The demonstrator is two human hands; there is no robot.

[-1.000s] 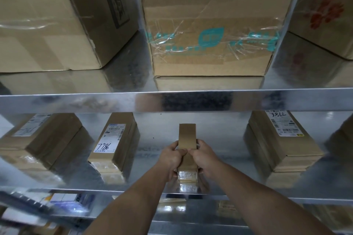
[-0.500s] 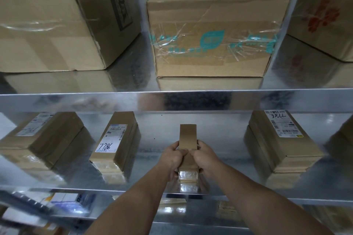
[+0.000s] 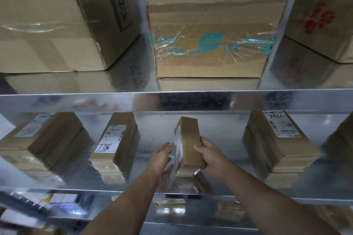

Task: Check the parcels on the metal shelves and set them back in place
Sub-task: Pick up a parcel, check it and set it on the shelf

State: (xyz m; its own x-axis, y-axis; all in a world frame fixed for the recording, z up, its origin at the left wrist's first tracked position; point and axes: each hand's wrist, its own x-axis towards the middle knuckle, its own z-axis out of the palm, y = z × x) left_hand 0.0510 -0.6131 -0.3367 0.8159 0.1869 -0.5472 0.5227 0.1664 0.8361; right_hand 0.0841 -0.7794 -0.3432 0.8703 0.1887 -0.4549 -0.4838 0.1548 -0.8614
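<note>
A small brown parcel (image 3: 189, 145) stands on edge in the middle of the lower metal shelf (image 3: 219, 183), tilted so its white label faces left. My right hand (image 3: 212, 155) grips its right side with the thumb on top. Just left of it, my left hand (image 3: 160, 158) has straight fingers whose tips reach the labelled face. Three more flat parcels lie on this shelf: one marked 7786 (image 3: 114, 141), one at the far left (image 3: 42, 139) and a stack at the right (image 3: 278, 139).
On the upper shelf (image 3: 172, 99) stand three big cartons: a large one at left (image 3: 57, 19), a taped one with teal print (image 3: 210, 36) in the middle, and one with a red mark (image 3: 322, 21) at right. Smaller packages lie on the shelf below.
The parcel has been lifted and turned, so its white label now shows on the left face. My left hand let go of it and opened; my right hand still holds it.
</note>
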